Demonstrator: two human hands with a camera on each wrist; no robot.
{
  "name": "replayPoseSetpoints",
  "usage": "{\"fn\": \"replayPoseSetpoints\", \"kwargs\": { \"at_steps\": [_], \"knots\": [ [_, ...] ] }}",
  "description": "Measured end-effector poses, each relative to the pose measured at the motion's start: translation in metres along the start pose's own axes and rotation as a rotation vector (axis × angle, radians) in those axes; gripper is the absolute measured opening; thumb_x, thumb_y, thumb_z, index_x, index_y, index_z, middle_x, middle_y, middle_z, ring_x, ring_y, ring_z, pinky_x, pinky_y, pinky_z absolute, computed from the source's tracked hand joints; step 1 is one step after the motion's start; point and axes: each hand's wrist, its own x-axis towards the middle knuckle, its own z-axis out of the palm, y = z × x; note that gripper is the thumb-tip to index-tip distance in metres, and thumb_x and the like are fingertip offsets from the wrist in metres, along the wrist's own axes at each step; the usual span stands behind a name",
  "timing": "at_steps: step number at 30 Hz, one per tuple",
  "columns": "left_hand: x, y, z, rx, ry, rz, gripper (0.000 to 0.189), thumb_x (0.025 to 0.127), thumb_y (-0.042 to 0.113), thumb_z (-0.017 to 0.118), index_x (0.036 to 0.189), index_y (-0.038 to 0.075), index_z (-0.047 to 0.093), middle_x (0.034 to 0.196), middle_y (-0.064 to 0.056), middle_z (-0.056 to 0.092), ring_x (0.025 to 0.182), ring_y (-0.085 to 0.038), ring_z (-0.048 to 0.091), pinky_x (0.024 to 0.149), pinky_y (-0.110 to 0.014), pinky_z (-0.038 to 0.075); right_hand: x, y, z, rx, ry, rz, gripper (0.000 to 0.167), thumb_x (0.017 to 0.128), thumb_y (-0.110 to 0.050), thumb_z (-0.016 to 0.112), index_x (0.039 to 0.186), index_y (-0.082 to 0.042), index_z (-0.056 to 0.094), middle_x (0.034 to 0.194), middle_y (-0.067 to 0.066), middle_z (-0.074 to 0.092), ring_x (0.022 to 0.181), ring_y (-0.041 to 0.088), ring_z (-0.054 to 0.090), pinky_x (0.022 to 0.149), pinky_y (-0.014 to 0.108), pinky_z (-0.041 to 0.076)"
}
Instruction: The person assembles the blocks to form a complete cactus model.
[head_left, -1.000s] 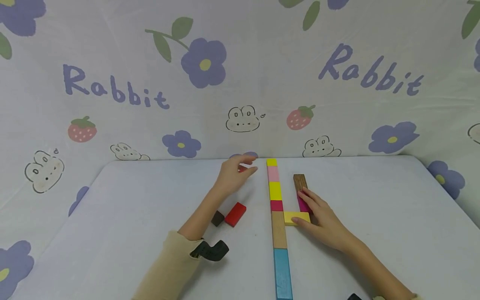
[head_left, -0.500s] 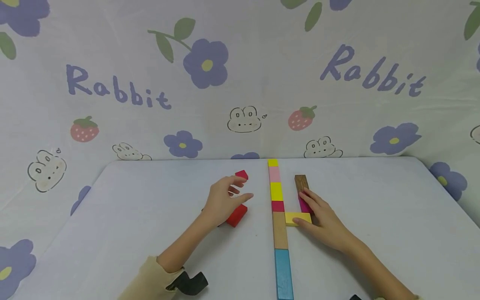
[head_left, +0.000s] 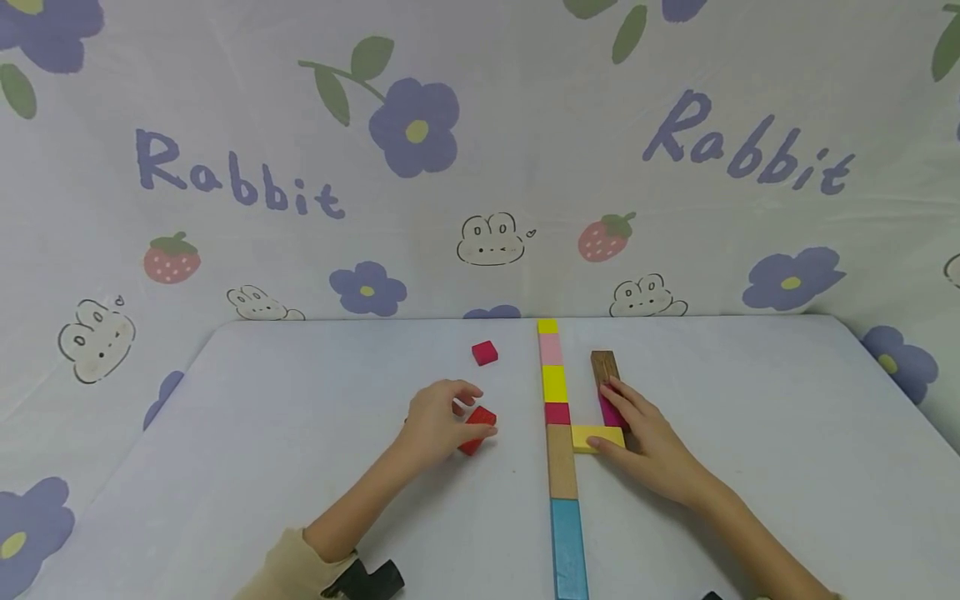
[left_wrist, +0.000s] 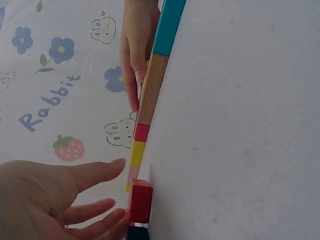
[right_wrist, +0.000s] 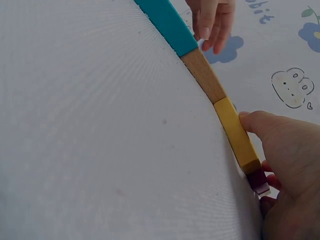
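Observation:
My left hand (head_left: 431,427) hovers around a red block (head_left: 486,414) left of the block row, thumb and fingers apart. In the left wrist view a gap shows between the thumb and that block, and a dark block (left_wrist: 138,233) sits beside it. My right hand (head_left: 652,450) rests on blocks right of the row: its thumb touches a yellow block (head_left: 581,438), its fingers lie on a magenta block (head_left: 608,412). That yellow block butts against the row's side. A brown wooden block (head_left: 602,364) continues beyond the magenta one. Parts of the right fingers are hidden in the right wrist view.
A straight row runs away from me: a blue block (head_left: 569,546), a plain wooden block (head_left: 562,462), a crimson block (head_left: 557,413), then yellow and pink ones. A small red block (head_left: 485,353) lies at the back left. A patterned cloth (head_left: 525,167) hangs behind the white table.
My left hand has come back from the far side toward me, down to the red block, uncovering the small red block and covering the dark one. My right hand stays in place.

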Motion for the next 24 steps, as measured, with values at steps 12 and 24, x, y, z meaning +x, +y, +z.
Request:
{"fn": "replayPoseSetpoints", "kwargs": {
  "at_steps": [12,24],
  "knots": [
    [0.002,-0.008,-0.001,-0.075,-0.101,-0.017,0.037,0.087,0.006,0.085,0.122,0.004,0.073,0.112,-0.010,0.071,0.098,-0.023,0.065,0.070,-0.028,0.061,-0.001,0.000,0.000,-0.001,0.006,-0.011,0.078,0.096,-0.035,0.073,0.158,0.000,0.043,0.168,0.025,0.030,0.151,0.051,0.029,0.111,0.072,0.040],
    [0.009,-0.015,-0.003,-0.018,-0.197,0.028,0.040,0.089,0.010,0.085,0.127,0.006,0.073,0.119,-0.009,0.071,0.109,-0.025,0.065,0.090,-0.035,0.060,-0.001,-0.001,0.000,-0.020,0.008,-0.002,0.078,0.095,-0.034,0.073,0.158,0.000,0.043,0.167,0.026,0.030,0.150,0.052,0.030,0.109,0.069,0.044]
  ]
}}
